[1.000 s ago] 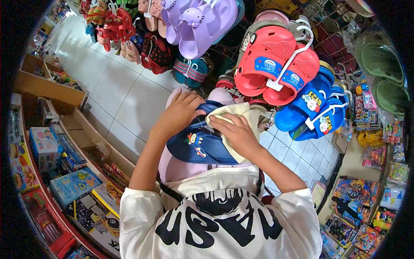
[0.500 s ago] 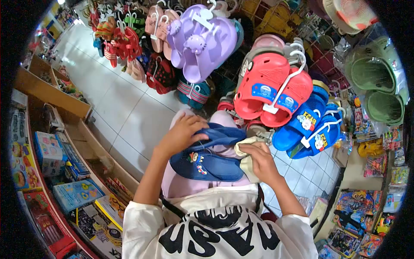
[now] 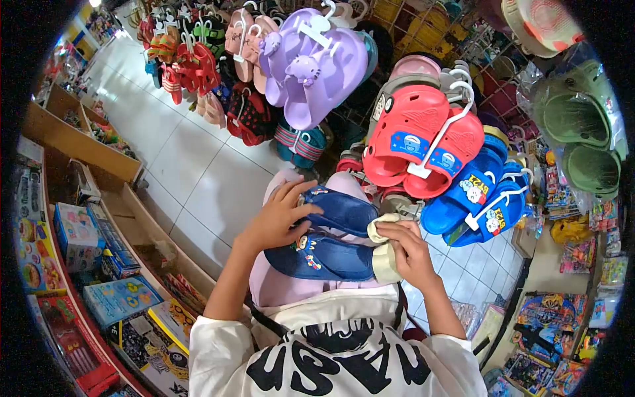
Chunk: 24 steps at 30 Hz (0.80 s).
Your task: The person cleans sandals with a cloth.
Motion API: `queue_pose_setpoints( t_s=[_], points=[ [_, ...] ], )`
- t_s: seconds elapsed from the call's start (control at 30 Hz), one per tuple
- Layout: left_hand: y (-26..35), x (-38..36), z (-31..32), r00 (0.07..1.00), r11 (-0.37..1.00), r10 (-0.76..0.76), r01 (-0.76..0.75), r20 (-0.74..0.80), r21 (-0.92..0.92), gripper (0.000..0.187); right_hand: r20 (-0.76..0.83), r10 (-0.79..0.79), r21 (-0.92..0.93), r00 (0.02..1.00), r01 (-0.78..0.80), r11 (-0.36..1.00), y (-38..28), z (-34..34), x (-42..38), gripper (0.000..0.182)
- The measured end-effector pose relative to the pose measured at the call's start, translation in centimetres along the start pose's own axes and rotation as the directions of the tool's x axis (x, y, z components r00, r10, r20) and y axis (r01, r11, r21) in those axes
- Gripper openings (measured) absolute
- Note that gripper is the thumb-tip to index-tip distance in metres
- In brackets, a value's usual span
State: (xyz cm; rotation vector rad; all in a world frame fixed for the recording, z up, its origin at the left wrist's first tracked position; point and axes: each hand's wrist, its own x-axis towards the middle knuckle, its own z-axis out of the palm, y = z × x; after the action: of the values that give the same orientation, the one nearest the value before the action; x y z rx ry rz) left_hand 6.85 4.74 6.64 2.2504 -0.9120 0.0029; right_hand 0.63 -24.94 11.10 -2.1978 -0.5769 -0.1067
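Note:
Two navy blue children's shoes lie side by side across my lap, both with cream backs. The near shoe (image 3: 347,260) carries a small cartoon figure and colored letters on its front. My left hand (image 3: 281,212) rests over the front of the far shoe (image 3: 344,210), fingers apart, covering part of its toe. At the heel end, my right hand (image 3: 407,245) pinches the cream back (image 3: 376,227) of the far shoe. Just below those fingers is the near shoe's cream back (image 3: 383,264).
Red clogs (image 3: 411,129), blue slides (image 3: 466,192) and lilac sandals (image 3: 314,73) hang on hooks ahead. Boxed toys (image 3: 122,301) fill the shelf at left; packaged toys (image 3: 546,317) hang at right. White floor tiles (image 3: 218,175) run between.
The far shoe has turned from a raised, bunched position to lying flatter beside the near one. My left hand's fingers have spread and shifted slightly. My right hand stays at the cream back.

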Motion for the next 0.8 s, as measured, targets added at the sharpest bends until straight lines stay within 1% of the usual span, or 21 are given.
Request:
queue_pose_setpoints(
  t_s=[0.03, 0.13, 0.17, 0.23, 0.27, 0.37, 0.47, 0.57, 0.67, 0.77, 0.8],
  points=[
    [0.0, 0.1, -0.4, 1.0, 1.0, 0.015, -0.015, -0.013, -0.003, 0.041, 0.0, 0.013, -0.003, 1.0, -0.013, 1.0, 0.1, -0.1, -0.1, 0.031],
    [-1.2, 0.3, -1.8, 0.995, 0.994, -0.095, 0.093, -0.042, -0.058, 0.053, -0.018, 0.054, 0.008, 0.998, -0.054, 0.999, -0.2, -0.4, -0.2, 0.03],
    [-1.4, 0.2, -2.3, 0.992, 0.993, -0.119, 0.117, -0.043, -0.027, 0.054, -0.017, 0.054, 0.008, 0.998, -0.054, 0.999, -0.1, -0.5, -0.3, 0.032],
    [-1.5, 0.5, -2.8, 0.998, 0.998, -0.061, 0.061, -0.009, 0.011, 0.052, -0.016, 0.052, 0.008, 0.999, -0.052, 0.999, 0.0, -0.7, -0.4, 0.038],
    [-1.7, 0.6, -2.9, 0.999, 0.999, -0.034, 0.034, 0.009, 0.029, 0.051, -0.019, 0.054, 0.008, 0.998, -0.053, 0.999, 0.1, -0.7, -0.5, 0.038],
    [-1.8, 1.8, -2.4, 0.984, 0.988, 0.123, -0.133, 0.126, 0.074, 0.045, -0.016, 0.057, 0.006, 0.998, -0.057, 0.998, 0.1, -0.8, -0.6, 0.036],
    [-1.4, 3.0, -2.9, 0.943, 0.982, 0.181, -0.186, 0.278, -0.006, 0.045, -0.007, 0.067, 0.002, 0.998, -0.067, 0.998, -0.1, -1.1, -1.0, 0.035],
    [0.1, 3.9, -3.2, 0.919, 0.979, 0.182, -0.204, 0.351, 0.026, 0.044, -0.009, 0.091, 0.01, 0.996, -0.091, 0.996, -0.1, -1.4, -1.7, 0.033],
    [1.2, 4.6, -2.4, 0.879, 0.961, 0.131, -0.227, 0.459, 0.16, 0.045, -0.015, 0.097, 0.016, 0.995, -0.096, 0.995, 0.2, -1.4, -1.9, 0.032],
    [3.2, 6.1, -2.4, 0.694, 0.909, 0.043, -0.326, 0.719, 0.26, 0.049, -0.012, 0.097, 0.032, 0.995, -0.097, 0.995, 0.2, -1.3, -2.1, 0.031],
    [2.9, 5.8, -1.9, 0.709, 0.895, 0.118, -0.378, 0.695, 0.235, 0.048, -0.011, 0.096, 0.034, 0.995, -0.095, 0.995, -0.1, -1.4, -2.1, 0.031]
  ],
)
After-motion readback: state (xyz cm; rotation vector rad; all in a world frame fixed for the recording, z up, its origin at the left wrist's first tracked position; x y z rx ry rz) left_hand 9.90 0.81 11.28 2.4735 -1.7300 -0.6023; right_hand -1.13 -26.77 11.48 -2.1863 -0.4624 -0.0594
